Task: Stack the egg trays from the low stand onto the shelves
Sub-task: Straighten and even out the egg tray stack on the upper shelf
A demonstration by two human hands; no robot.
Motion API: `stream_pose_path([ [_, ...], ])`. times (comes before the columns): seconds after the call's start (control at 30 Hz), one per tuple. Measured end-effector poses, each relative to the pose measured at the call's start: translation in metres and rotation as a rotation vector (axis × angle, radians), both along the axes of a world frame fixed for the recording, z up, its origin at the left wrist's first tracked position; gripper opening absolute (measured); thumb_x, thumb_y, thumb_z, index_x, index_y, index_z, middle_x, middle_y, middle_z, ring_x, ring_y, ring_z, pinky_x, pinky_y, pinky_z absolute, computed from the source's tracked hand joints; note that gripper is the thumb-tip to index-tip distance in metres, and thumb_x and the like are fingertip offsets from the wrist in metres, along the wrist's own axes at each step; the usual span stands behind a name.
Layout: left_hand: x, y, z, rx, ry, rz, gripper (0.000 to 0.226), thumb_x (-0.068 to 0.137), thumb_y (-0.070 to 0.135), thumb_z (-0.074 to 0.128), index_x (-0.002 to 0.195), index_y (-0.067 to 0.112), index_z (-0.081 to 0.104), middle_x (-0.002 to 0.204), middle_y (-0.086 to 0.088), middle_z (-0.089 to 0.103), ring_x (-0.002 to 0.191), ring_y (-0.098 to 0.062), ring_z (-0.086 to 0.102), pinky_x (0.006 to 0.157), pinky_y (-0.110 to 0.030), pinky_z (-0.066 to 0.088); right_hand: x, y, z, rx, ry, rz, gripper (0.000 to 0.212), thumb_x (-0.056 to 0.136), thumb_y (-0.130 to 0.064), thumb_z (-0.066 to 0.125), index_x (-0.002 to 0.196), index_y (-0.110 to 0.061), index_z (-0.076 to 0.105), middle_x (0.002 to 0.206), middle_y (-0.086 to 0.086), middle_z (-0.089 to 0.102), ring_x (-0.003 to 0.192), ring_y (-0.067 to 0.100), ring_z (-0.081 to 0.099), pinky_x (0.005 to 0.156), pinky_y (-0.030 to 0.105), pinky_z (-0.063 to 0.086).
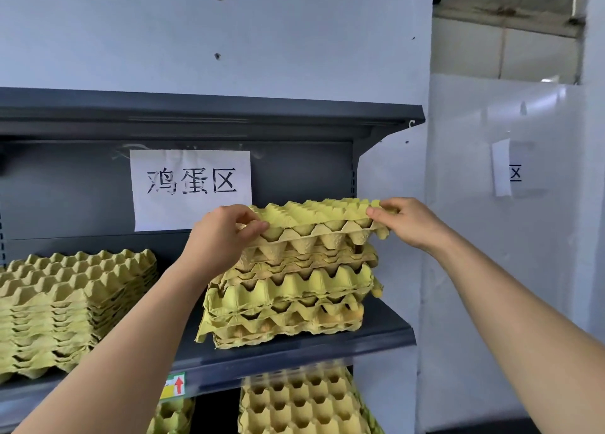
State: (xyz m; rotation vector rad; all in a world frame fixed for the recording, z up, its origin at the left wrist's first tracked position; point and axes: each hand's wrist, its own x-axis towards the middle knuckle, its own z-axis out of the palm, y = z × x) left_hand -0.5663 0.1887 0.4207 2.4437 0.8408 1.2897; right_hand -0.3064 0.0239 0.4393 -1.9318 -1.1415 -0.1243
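Note:
A yellow-green egg tray (319,216) lies on top of a tall, uneven stack of trays (288,298) at the right end of the dark shelf (376,337). My left hand (219,235) pinches the top tray's left edge, thumb underneath and fingers curled over it. My right hand (404,222) pinches its right edge the same way. Eggs show between some lower trays of the stack.
A neater stack of trays (72,306) fills the shelf's left side. More trays (304,404) sit on the shelf below. A paper sign (191,188) hangs on the back panel, and an upper shelf (229,116) runs above. White sheeting (507,237) covers the right.

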Motion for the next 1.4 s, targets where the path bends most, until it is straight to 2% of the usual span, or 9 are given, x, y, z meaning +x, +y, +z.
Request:
stream_pose_path([
  [0.2,0.000,-0.003,0.000,-0.034,-0.158,-0.011,0.018,0.090,0.043,0.065,0.085,0.025,0.066,0.074,0.009,0.067,0.058,-0.016,0.062,0.056,-0.033,0.047,-0.006,0.010,0.001,0.184,0.003,-0.017,0.062,0.088,-0.049,0.059,0.138,-0.013,0.050,0.138,0.002,0.054,0.116,0.018,0.056,0.090,0.028,0.042],
  [0.33,-0.003,-0.004,0.009,-0.038,-0.243,-0.060,0.017,0.092,0.040,0.063,0.088,0.024,0.064,0.079,0.006,0.071,0.073,-0.015,0.067,0.070,-0.047,0.058,-0.014,0.010,0.016,0.247,-0.040,-0.048,0.065,0.087,-0.052,0.059,0.139,-0.015,0.048,0.140,0.004,0.049,0.123,0.022,0.050,0.098,0.035,0.042],
  [0.53,-0.020,-0.003,0.002,-0.003,-0.323,-0.045,0.018,0.094,0.036,0.060,0.094,0.019,0.064,0.089,0.015,0.069,0.092,-0.007,0.064,0.077,-0.040,0.055,-0.031,0.012,0.007,0.215,-0.068,-0.029,0.066,0.087,-0.053,0.058,0.141,-0.019,0.042,0.142,0.005,0.045,0.126,0.023,0.047,0.098,0.036,0.041],
  [0.8,-0.033,0.008,-0.028,-0.013,-0.358,-0.011,0.011,0.095,0.030,0.060,0.097,0.020,0.063,0.091,0.004,0.070,0.082,-0.002,0.062,0.072,-0.026,0.049,-0.044,0.020,-0.012,0.106,-0.080,-0.040,0.078,0.084,-0.064,0.054,0.145,-0.022,0.033,0.146,0.008,0.038,0.127,0.027,0.045,0.099,0.040,0.041],
  [0.87,-0.034,0.009,-0.032,-0.019,-0.348,-0.009,0.011,0.096,0.030,0.059,0.097,0.020,0.062,0.090,0.008,0.068,0.086,-0.005,0.062,0.072,-0.021,0.048,-0.047,0.021,-0.011,0.093,-0.094,-0.059,0.082,0.084,-0.065,0.053,0.148,-0.020,0.029,0.147,0.009,0.035,0.129,0.029,0.043,0.100,0.041,0.040],
  [1.07,-0.035,0.011,-0.047,-0.097,-0.185,-0.078,0.018,0.096,0.038,0.055,0.101,0.021,0.057,0.093,0.003,0.070,0.089,-0.020,0.067,0.077,-0.039,0.052,-0.042,0.023,-0.018,-0.029,-0.075,-0.061,0.089,0.085,-0.065,0.052,0.150,-0.012,0.022,0.152,0.012,0.026,0.135,0.031,0.036,0.104,0.042,0.037],
  [1.17,-0.036,0.008,-0.049,-0.044,-0.072,-0.054,0.029,0.086,0.045,0.067,0.105,0.027,0.054,0.092,0.005,0.064,0.080,-0.011,0.062,0.065,-0.027,0.048,-0.036,0.019,-0.025,-0.064,-0.054,-0.007,0.091,0.081,-0.069,0.053,0.147,-0.012,0.028,0.149,0.012,0.030,0.130,0.029,0.042,0.103,0.042,0.040],
  [1.27,-0.035,0.007,-0.049,-0.002,-0.039,-0.031,0.033,0.081,0.041,0.075,0.104,0.025,0.058,0.099,0.006,0.060,0.080,-0.003,0.056,0.061,-0.015,0.038,-0.033,0.012,-0.029,-0.071,0.007,0.074,0.114,0.062,-0.074,0.068,0.149,-0.017,0.022,0.149,0.007,0.035,0.132,0.025,0.041,0.107,0.044,0.039],
  [1.4,-0.031,0.004,-0.045,-0.029,-0.102,-0.034,0.028,0.079,0.036,0.078,0.092,0.018,0.062,0.087,0.001,0.064,0.071,-0.011,0.058,0.058,-0.021,0.039,-0.028,0.012,-0.034,0.049,-0.015,0.067,0.099,0.070,-0.044,0.082,0.149,-0.020,0.028,0.144,0.002,0.046,0.128,0.021,0.046,0.105,0.036,0.040],
])
